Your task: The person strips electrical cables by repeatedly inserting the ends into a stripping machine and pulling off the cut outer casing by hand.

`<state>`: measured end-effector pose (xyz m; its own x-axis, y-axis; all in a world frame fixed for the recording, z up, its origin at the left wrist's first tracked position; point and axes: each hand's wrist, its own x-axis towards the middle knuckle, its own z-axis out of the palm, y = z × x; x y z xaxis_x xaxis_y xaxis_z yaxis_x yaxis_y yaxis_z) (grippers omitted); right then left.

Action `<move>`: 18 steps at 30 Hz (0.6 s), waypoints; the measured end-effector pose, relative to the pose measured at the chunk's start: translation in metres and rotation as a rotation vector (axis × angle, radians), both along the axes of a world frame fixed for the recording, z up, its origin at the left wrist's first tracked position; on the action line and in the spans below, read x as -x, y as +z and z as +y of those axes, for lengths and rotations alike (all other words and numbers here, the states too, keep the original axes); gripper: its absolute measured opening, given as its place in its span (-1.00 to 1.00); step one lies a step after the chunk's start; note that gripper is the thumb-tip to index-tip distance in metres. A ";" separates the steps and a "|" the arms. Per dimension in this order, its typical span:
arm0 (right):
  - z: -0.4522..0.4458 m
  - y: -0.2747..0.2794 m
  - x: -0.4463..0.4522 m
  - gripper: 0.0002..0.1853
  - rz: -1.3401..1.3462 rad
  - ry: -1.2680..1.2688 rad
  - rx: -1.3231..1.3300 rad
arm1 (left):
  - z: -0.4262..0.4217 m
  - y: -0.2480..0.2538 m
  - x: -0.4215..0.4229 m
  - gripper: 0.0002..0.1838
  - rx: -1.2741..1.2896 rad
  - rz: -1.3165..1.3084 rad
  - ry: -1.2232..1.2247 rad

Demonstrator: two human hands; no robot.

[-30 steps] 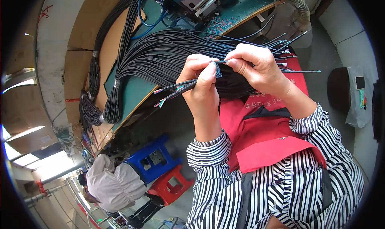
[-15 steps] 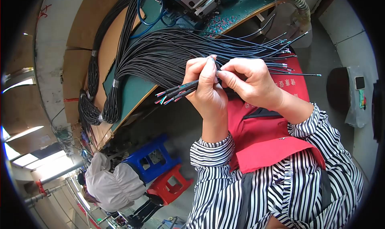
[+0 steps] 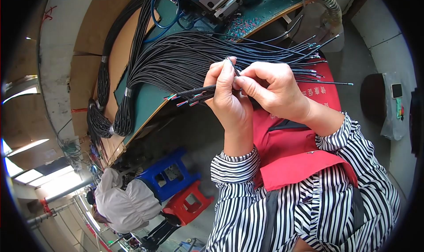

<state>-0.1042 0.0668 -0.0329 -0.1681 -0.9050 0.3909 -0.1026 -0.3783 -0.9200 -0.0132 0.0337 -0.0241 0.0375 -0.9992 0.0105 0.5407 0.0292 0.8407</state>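
Note:
Several black cables (image 3: 196, 95) with red, green and white wire ends stick out to the left from my left hand (image 3: 227, 90), whose fingers are closed round them. My right hand (image 3: 269, 86) pinches close beside its fingertips, on a short dark cable end (image 3: 236, 68) that shows between the two hands. Just behind the hands, a large bundle of black cables (image 3: 176, 53) fans out over the green tabletop (image 3: 148, 104), tied with a silvery band at its left. Its loose stripped ends point right, above the red apron.
A machine (image 3: 218, 2) with blue hoses stands at the table's back, beside wire scraps (image 3: 243, 26). A corrugated hose (image 3: 324, 0) hangs at upper right. Blue (image 3: 170, 174) and red (image 3: 187, 203) stools and a person in a pale top (image 3: 126, 201) are at lower left.
Both hands have shifted slightly left from a second ago, and my right hand has turned downward. The cable between them is now tilted steeply, with its blue strands no longer visible.

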 end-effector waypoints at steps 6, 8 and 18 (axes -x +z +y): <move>-0.009 0.006 0.004 -0.89 -0.329 0.031 -0.151 | -0.006 0.000 -0.003 -0.76 0.057 0.043 -0.152; -0.018 0.008 0.011 -0.87 -0.325 0.028 -0.207 | -0.009 0.000 -0.006 -0.70 0.064 0.058 -0.146; -0.087 -0.017 0.034 -0.77 -0.288 -0.027 -0.420 | -0.011 0.002 -0.021 -0.79 0.061 0.099 -0.108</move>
